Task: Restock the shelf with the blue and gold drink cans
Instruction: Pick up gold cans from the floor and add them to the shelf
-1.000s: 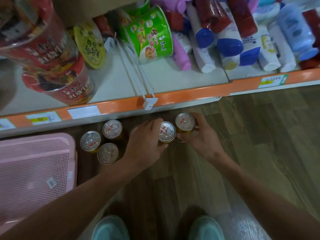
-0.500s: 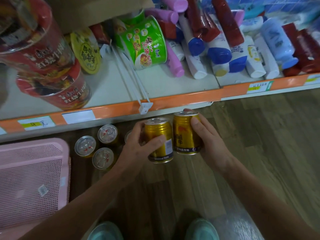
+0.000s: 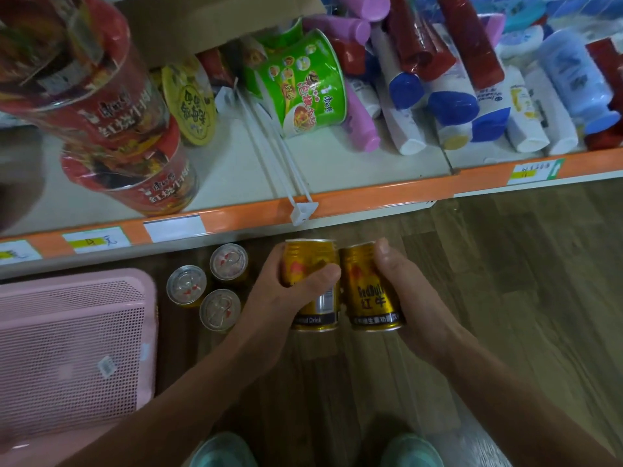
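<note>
My two pale teal shoes (image 3: 222, 449) sit at the bottom edge on the wooden floor. Above them my left hand (image 3: 269, 298) is wrapped round a gold metal drink can (image 3: 305, 261), thumb across its front. My right hand (image 3: 414, 298) is curled round a second gold can with red lettering (image 3: 367, 294). The two cans touch side to side, off the floor, with their long axes pointing away from me and their tops leading toward the shelf.

Left of my left hand, three more gold cans with clear lids (image 3: 219, 310) stand upright on the floor, beside a pink mesh plastic basket (image 3: 145, 284).

Straight ahead lies the cream shelf with the orange front strip (image 3: 371, 197). A white wire divider (image 3: 279, 170) ends almost in line with my left can. I judge the bare patch right of it, before the green noodle cup (image 3: 303, 85), is nearest my right hand, so that can should go in first.
</note>
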A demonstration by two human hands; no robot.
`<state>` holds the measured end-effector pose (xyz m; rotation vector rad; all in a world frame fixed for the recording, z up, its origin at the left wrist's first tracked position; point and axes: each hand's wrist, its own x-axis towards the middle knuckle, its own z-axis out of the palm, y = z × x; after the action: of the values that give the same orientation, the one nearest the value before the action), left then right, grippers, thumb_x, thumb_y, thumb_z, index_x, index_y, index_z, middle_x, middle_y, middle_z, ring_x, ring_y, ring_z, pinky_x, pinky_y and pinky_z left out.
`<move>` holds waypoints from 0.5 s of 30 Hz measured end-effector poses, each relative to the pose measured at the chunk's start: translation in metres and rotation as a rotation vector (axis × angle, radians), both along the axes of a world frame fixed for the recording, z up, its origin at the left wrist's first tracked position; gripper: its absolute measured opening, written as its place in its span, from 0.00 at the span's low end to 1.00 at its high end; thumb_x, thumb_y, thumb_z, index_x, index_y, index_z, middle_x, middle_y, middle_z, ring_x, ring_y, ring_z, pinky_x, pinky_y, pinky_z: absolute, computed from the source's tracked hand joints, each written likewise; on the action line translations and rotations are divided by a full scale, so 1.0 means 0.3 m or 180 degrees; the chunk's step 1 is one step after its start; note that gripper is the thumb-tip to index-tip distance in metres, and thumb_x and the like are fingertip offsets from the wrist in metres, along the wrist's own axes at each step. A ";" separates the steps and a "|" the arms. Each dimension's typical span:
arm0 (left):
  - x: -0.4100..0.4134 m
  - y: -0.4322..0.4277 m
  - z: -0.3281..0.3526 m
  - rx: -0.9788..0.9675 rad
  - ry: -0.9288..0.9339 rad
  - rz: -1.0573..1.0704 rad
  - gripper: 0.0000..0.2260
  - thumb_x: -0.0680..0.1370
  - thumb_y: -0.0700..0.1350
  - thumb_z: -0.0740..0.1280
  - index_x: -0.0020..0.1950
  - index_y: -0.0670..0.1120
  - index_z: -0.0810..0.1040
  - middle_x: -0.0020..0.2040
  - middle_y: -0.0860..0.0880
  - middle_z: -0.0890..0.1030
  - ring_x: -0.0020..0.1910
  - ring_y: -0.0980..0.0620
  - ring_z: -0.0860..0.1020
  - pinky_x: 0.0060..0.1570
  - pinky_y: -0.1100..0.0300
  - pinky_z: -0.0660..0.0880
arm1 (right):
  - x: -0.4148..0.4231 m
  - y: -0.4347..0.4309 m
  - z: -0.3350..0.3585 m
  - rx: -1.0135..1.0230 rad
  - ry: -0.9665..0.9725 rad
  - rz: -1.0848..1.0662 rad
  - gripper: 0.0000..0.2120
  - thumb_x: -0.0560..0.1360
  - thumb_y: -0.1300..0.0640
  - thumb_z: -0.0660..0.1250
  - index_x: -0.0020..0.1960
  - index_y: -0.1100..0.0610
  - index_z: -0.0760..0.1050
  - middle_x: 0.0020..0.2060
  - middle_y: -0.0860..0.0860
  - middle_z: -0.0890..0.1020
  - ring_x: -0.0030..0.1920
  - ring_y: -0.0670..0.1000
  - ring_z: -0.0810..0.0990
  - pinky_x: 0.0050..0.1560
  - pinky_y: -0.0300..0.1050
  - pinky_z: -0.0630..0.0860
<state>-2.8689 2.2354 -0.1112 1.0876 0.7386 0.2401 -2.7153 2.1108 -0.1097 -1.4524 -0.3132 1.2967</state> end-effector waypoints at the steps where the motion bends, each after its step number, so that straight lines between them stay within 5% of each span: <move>1: 0.002 0.003 -0.001 -0.0003 0.0001 0.0018 0.29 0.69 0.53 0.78 0.68 0.52 0.73 0.59 0.47 0.83 0.57 0.45 0.83 0.54 0.44 0.81 | 0.000 0.005 -0.008 0.0022 0.0035 0.0031 0.47 0.59 0.26 0.74 0.67 0.56 0.73 0.56 0.59 0.84 0.55 0.62 0.85 0.51 0.58 0.82; 10: 0.030 0.054 -0.032 0.0026 0.0029 0.0059 0.25 0.70 0.57 0.75 0.65 0.53 0.76 0.59 0.46 0.83 0.58 0.43 0.83 0.56 0.40 0.80 | 0.016 0.054 -0.044 -0.0037 0.0511 -0.0103 0.46 0.61 0.32 0.78 0.68 0.61 0.73 0.58 0.63 0.83 0.57 0.65 0.83 0.51 0.57 0.81; 15: 0.033 0.064 -0.029 -0.0483 -0.0187 -0.0067 0.18 0.77 0.52 0.64 0.65 0.49 0.77 0.59 0.44 0.83 0.59 0.44 0.82 0.51 0.51 0.80 | 0.030 0.054 -0.038 -0.0067 0.0647 -0.0205 0.48 0.61 0.29 0.76 0.69 0.59 0.73 0.59 0.62 0.83 0.58 0.64 0.83 0.52 0.55 0.81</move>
<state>-2.8591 2.2545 -0.1200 0.9399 0.6813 0.1941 -2.7062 2.1270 -0.1212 -1.3243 -0.1178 1.3854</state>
